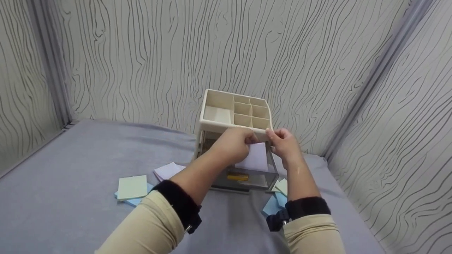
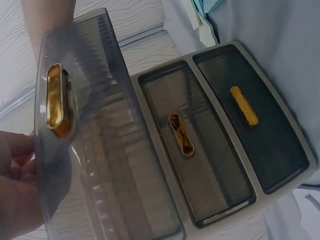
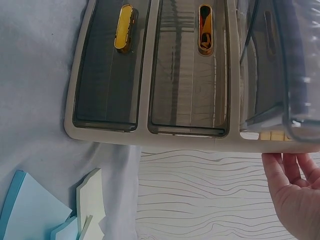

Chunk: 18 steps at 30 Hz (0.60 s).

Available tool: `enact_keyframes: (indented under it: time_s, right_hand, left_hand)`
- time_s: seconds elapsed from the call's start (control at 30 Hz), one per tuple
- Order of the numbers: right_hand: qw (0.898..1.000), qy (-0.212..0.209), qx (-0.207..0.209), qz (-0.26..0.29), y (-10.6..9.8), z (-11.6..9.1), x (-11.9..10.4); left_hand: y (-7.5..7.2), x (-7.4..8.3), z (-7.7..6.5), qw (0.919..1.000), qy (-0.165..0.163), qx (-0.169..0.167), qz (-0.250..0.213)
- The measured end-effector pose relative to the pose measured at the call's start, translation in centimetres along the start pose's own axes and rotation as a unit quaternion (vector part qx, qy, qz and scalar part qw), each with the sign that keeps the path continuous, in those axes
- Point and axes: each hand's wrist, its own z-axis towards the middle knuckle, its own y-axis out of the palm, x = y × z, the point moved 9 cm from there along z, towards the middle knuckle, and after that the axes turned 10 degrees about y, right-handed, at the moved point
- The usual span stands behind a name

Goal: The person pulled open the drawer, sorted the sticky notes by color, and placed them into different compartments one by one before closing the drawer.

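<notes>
A cream desktop drawer organizer (image 1: 217,123) stands on the cloth with its top drawer (image 1: 273,173) pulled out. My left hand (image 1: 231,146) reaches over that drawer, its fingers curled at the upper edge of a lilac sticky note pad (image 1: 257,158), which it appears to pinch. The fingertips are partly hidden. My right hand (image 1: 286,144) grips the organizer's right edge by the upper front corner. In the right wrist view, the right hand's fingers (image 3: 274,170) touch the side of the frame. Two lower drawers (image 2: 195,145) with gold handles are closed.
Left of the organizer lie a pale green pad (image 1: 132,187) over a blue one (image 1: 136,201), and more lilac paper (image 1: 168,171). Blue pads (image 1: 272,205) and pale green pads (image 1: 282,186) lie on the right. Wood-grain-patterned walls (image 1: 159,63) surround the grey cloth (image 1: 81,158).
</notes>
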Motion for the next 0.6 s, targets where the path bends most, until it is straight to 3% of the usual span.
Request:
enact_keyframes:
  time_s: [0.6]
  right_hand:
    - [1.000, -0.003, -0.001, -0.007, 0.2, -0.2, 0.0]
  left_hand:
    - [2.5, -1.0, 0.4, 0.9989, -0.034, -0.032, 0.009]
